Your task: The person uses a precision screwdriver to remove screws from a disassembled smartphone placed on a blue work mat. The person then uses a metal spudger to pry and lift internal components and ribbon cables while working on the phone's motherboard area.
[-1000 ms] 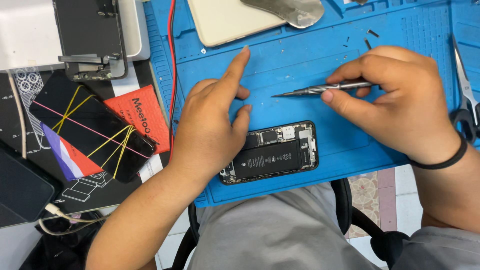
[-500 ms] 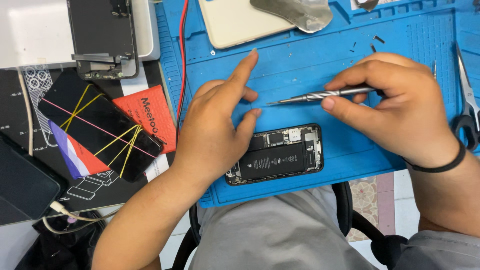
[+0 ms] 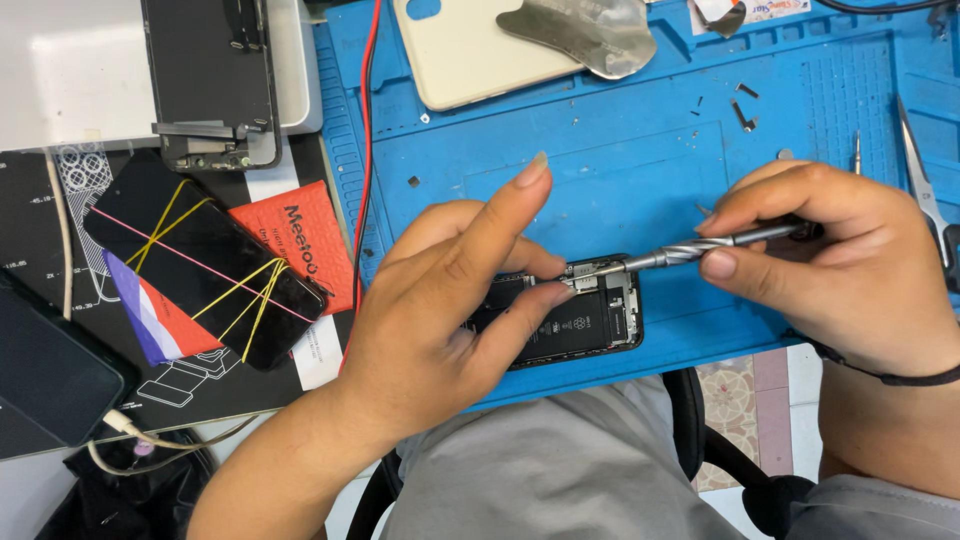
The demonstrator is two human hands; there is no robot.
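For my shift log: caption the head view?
Right hand sets screwdriver into opened phone, steadied by left hand.
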